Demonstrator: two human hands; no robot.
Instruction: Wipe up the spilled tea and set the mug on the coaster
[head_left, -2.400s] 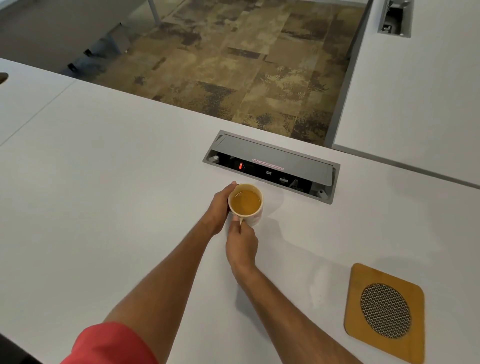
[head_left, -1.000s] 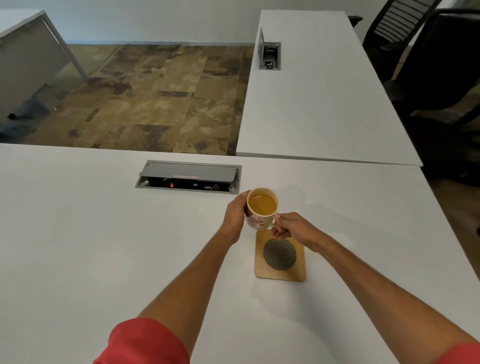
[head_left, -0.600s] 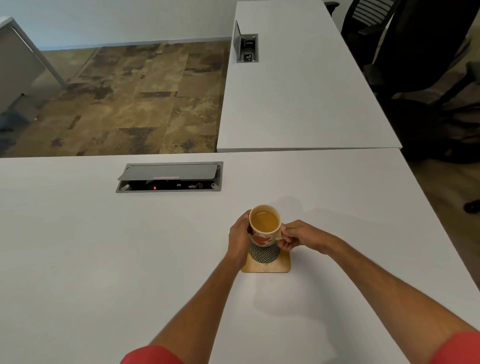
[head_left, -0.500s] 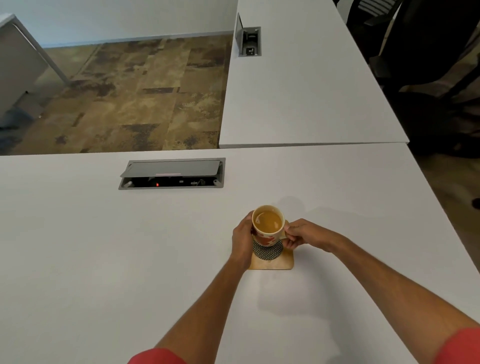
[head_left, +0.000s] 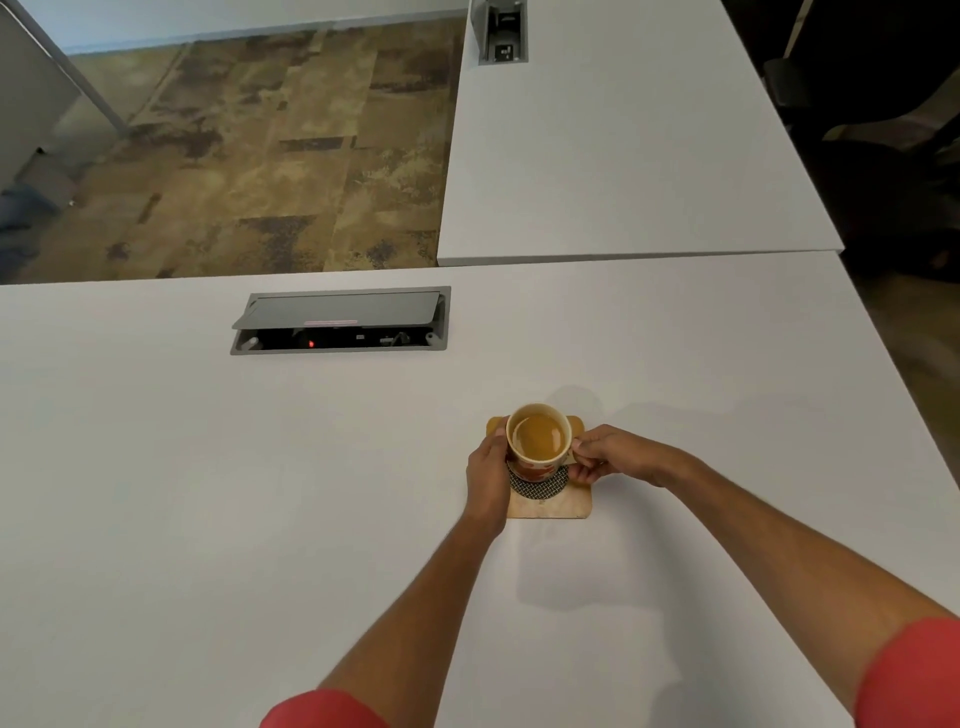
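A cream mug (head_left: 538, 441) with a red pattern, full of brown tea, is over the middle of a square wooden coaster (head_left: 550, 506) with a dark woven disc. Whether its base touches the coaster I cannot tell. My left hand (head_left: 487, 480) cups the mug's left side. My right hand (head_left: 610, 457) pinches the handle on the right. Both arms reach in from the bottom, in red sleeves. No spill or cloth shows on the white table (head_left: 208, 493).
An open grey power socket box (head_left: 340, 322) is set into the table beyond and left of the mug. A second white desk (head_left: 597, 156) with its own socket box (head_left: 503, 31) adjoins at the back. Dark chairs (head_left: 883, 130) stand at the right, carpet floor behind.
Both hands carried the mug from near the socket box rightwards and down over the coaster. In the last half second it sank lower and covers more of the woven disc.
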